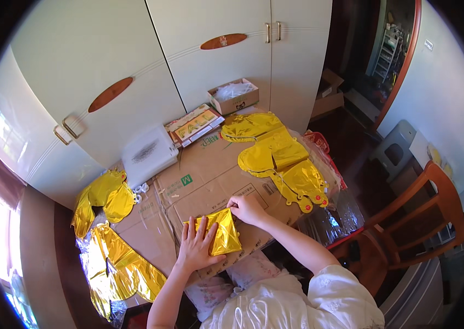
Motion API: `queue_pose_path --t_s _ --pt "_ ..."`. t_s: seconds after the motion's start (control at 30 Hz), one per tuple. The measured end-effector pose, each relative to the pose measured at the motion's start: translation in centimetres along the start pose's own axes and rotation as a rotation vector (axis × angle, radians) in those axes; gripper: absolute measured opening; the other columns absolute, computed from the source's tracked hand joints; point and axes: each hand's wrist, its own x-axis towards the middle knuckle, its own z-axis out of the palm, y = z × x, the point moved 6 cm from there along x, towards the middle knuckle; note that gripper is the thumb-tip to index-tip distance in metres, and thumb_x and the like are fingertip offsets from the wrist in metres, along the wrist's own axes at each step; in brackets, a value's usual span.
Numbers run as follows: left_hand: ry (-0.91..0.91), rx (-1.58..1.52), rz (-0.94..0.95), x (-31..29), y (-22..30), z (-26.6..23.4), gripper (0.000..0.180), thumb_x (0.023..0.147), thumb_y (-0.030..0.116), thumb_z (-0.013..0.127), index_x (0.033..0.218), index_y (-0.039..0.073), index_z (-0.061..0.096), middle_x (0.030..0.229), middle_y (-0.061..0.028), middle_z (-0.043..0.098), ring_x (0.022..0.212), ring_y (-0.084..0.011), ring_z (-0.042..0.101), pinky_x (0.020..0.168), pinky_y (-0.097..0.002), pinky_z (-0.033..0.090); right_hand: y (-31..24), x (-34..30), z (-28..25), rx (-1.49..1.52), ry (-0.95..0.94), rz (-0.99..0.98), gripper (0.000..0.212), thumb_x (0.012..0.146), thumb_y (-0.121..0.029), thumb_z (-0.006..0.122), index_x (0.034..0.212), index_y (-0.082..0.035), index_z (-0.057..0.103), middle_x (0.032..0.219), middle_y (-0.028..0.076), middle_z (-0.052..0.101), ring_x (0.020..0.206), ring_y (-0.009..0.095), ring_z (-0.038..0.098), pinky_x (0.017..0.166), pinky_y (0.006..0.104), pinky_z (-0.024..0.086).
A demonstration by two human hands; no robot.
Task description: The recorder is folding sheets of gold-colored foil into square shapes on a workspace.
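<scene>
A gold foil balloon (225,233), folded into a flat, shiny packet, lies near the front edge of the cardboard-covered table. My left hand (196,247) rests flat on its left part, fingers spread. At the packet's upper right corner, my right hand (245,210) is closed in a pinch on the foil; the fingertips are partly hidden. Farther right, more flat gold foil balloons (278,156) lie spread out, with red dots at their near end. Other crumpled gold foil pieces lie at the table's left, one farther back (109,200) and one nearer (125,263).
Cardboard (188,189) covers the tabletop. Along the back stand a white plastic-like stack (150,153), a flat printed box (195,125) and an open carton (237,97) holding clear plastic bags. White cabinets (215,66) rise behind. To the right is a wooden chair (426,214).
</scene>
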Motion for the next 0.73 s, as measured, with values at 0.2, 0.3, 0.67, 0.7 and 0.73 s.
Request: queue_pose_path --t_s 0.2,0.3,0.67,0.7,0.73 --pt "0.012 -0.003 0.014 0.0 0.0 0.1 0.103 0.071 0.078 0.055 0.148 0.012 0.037 0.153 -0.0242 0.029 0.142 -0.0521 0.017 0.115 -0.0591 0.012 1.3 -0.2 0.6 0.132 -0.128 0.084 0.015 0.091 -0.008 0.06 0.101 0.001 0.066 0.084 0.008 0.071 0.074 0.014 0.067 0.07 0.0289 0.053" --pt "0.018 -0.008 0.018 0.1 0.1 0.0 0.102 0.072 0.078 0.055 0.148 0.013 0.037 0.152 -0.0243 0.029 0.141 -0.0524 0.018 0.114 -0.0596 0.013 3.2 -0.1 2.1 0.708 -0.286 0.286 0.02 0.088 -0.004 0.057 0.105 0.002 0.066 0.086 0.01 0.071 0.073 0.016 0.067 0.066 0.0295 0.053" --pt "0.019 0.001 0.02 -0.1 0.1 0.0 0.101 0.072 0.077 0.055 0.148 0.013 0.037 0.152 -0.0241 0.03 0.141 -0.0528 0.019 0.114 -0.0598 0.013 0.8 0.1 0.5 0.092 -0.11 0.081 0.014 0.085 -0.006 0.062 0.098 -0.002 0.067 0.082 0.01 0.071 0.071 0.021 0.068 0.067 0.034 0.054" --pt "0.005 -0.004 0.016 -0.1 0.0 0.1 0.101 0.072 0.077 0.055 0.148 0.014 0.037 0.153 -0.0236 0.029 0.141 -0.0524 0.018 0.114 -0.0598 0.013 0.0 -0.1 0.2 0.035 -0.074 0.044 0.014 0.083 -0.008 0.064 0.096 -0.003 0.068 0.081 0.012 0.071 0.071 0.024 0.069 0.067 0.037 0.054" --pt "-0.008 -0.009 0.014 -0.1 0.1 0.0 0.1 0.073 0.077 0.055 0.149 0.014 0.037 0.153 -0.0232 0.029 0.142 -0.052 0.016 0.115 -0.0598 0.013 0.0 -0.1 0.2 0.034 -0.075 0.043 0.014 0.083 -0.008 0.064 0.096 -0.003 0.068 0.081 0.012 0.071 0.071 0.024 0.069 0.067 0.037 0.054"
